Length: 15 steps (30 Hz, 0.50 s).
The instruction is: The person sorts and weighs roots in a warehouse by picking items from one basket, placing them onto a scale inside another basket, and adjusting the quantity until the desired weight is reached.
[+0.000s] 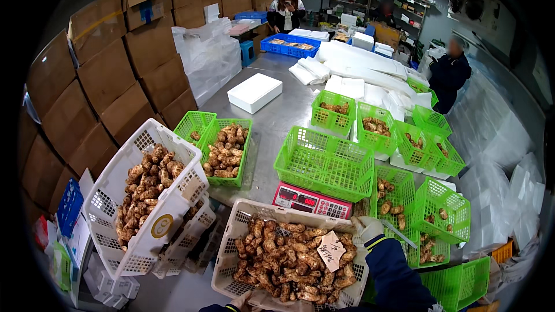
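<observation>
A white plastic crate [243, 219] full of brown knobbly mushrooms [289, 260] sits right in front of me, with a paper tag lying on the pile. My right hand [366, 228], in a white glove, grips the crate's far right corner. My left hand [240, 300] holds the crate's near left rim at the bottom edge of the picture. Just behind the crate stands a red digital scale [311, 201] with an empty green basket [325, 163] on it.
A tilted white crate [147, 196] of mushrooms stands at the left, beside green baskets [225, 153] holding more. More green baskets [422, 150] line the steel table [277, 121] at right. White foam boxes [254, 92], cardboard cartons [110, 75] and two people are farther back.
</observation>
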### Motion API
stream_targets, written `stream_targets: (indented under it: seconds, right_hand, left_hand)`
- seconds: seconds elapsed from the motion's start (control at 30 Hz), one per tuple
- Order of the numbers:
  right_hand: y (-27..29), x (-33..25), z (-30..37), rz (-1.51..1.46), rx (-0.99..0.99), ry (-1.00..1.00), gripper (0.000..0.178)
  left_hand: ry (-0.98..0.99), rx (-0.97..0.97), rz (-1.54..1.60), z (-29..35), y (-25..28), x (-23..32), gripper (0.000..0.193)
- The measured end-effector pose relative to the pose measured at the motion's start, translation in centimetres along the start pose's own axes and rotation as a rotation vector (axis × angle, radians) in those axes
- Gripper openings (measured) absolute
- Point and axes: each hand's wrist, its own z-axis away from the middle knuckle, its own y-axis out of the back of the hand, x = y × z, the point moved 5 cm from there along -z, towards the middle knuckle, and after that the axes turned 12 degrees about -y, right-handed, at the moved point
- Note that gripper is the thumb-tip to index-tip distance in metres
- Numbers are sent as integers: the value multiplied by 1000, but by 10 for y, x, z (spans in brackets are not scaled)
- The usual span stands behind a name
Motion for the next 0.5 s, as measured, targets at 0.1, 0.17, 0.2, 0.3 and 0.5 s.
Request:
stream_targets:
  seconds: [0.1, 0.17, 0.2, 0.3, 0.5]
  right_hand:
    - [0, -5, -2, -35, 11, -1, 39]
    - [-3, 1, -2, -61, 76, 34, 38]
    - [-4, 6, -4, -51, 64, 11, 37]
    - [0, 7, -2, -59, 103, 12, 33]
    - [-5, 0, -1, -136, 31, -35, 29]
  left_hand:
    - [66, 202, -209, 0, 6, -3, 50]
    - [-9, 174, -205, 6, -14, 1, 48]
    - [8, 112, -174, 1, -18, 6, 46]
    - [-217, -91, -958, 22, -52, 25, 53]
    - [123, 132, -143, -12, 17, -10, 52]
